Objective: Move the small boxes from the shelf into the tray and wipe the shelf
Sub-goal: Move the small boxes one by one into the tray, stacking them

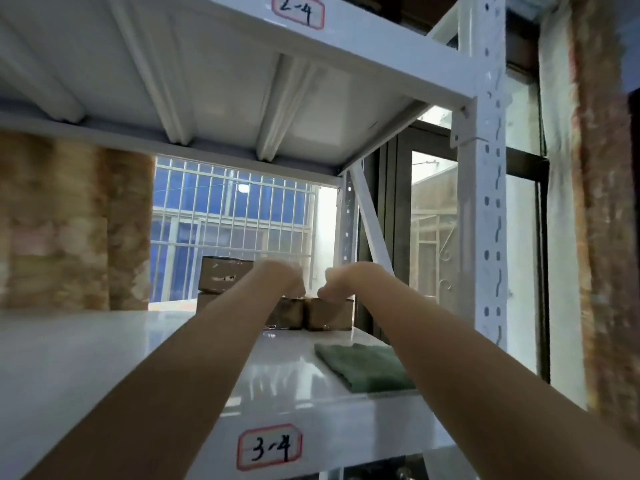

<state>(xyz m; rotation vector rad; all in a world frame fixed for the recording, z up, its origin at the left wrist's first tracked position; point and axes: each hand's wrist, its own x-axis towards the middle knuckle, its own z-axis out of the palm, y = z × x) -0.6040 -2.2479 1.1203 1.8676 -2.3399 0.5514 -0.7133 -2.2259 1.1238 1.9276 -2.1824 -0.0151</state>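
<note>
Several small brown cardboard boxes sit at the back right of the white shelf (86, 358) labelled 3-4. Two low boxes stand side by side, one on the left (289, 315) and one on the right (330, 317). A taller stack of boxes (221, 275) stands behind them to the left. Both my arms reach deep into the shelf. My left hand (282, 277) curls over the top of the left low box. My right hand (341, 280) curls over the top of the right low box. The fingertips are hidden behind the knuckles. No tray is in view.
A folded green cloth (363, 367) lies on the shelf's front right, under my right forearm. The upper shelf 2-4 (298, 12) hangs close overhead. A white perforated upright (488, 202) bounds the right side. A patterned curtain (69, 220) and a barred window (235, 220) lie behind.
</note>
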